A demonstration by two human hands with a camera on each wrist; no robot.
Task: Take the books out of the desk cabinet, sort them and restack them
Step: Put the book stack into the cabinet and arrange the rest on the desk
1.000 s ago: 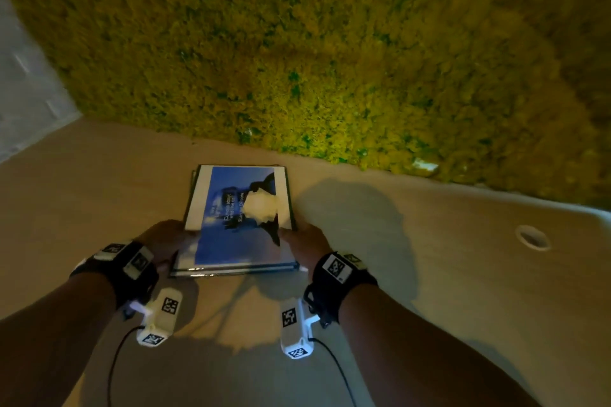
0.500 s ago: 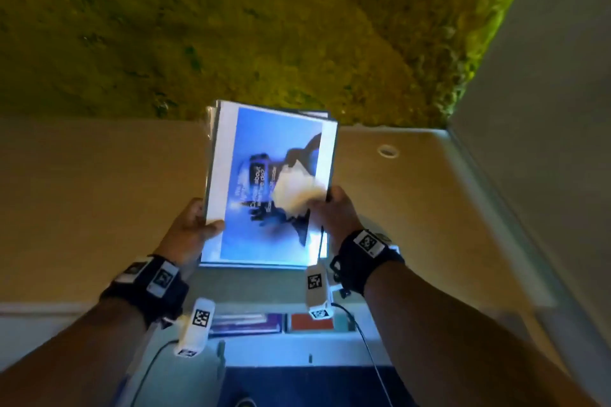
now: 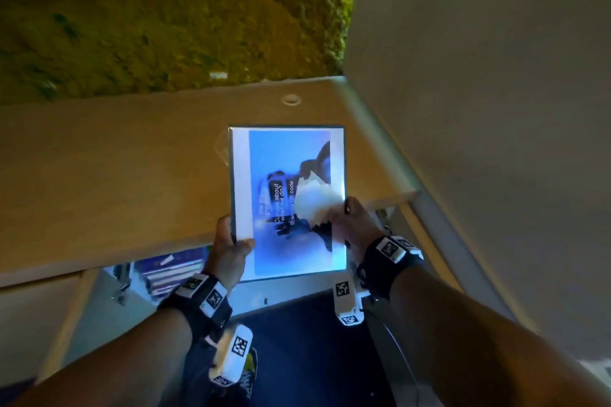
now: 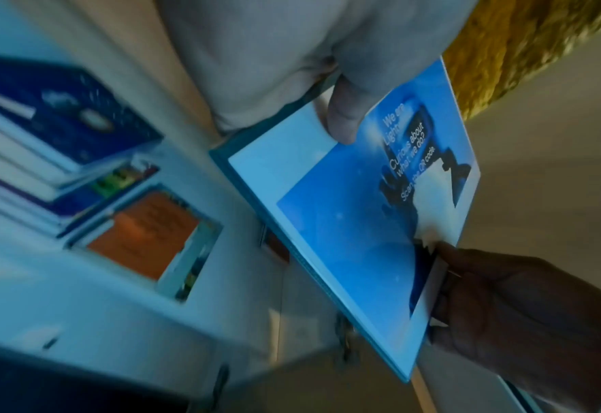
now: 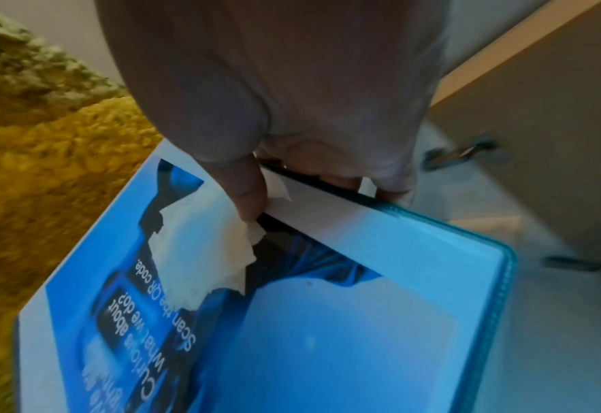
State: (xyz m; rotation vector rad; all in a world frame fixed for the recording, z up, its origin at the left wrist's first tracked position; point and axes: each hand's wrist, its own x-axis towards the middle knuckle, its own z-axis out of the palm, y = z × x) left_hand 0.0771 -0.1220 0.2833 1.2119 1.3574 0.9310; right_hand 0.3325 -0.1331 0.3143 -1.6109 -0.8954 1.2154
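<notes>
A thin stack of books topped by a blue cover (image 3: 287, 205) with white text hangs in the air over the desk's front edge. My left hand (image 3: 231, 248) grips its left side, thumb on the cover (image 4: 341, 117). My right hand (image 3: 353, 225) grips the right side and pins a crumpled white tissue (image 3: 314, 205) against the cover with the thumb (image 5: 249, 192). Below the desk top, the open cabinet (image 3: 139, 294) holds a pile of dark blue and purple books (image 3: 172, 269). In the left wrist view an orange-covered book (image 4: 143, 232) lies beside that pile (image 4: 44, 134).
The wooden desk top (image 3: 115, 175) has a round cable hole (image 3: 291, 99) near its back edge. A mossy yellow-green wall (image 3: 165, 16) rises behind it and a plain wall (image 3: 479, 76) stands on the right. Dark floor (image 3: 297, 357) lies below.
The stack lay on the desk a second ago. Both hands have lifted it and carried it right and toward me, past the desk's front edge, and the open cabinet has come into sight.
</notes>
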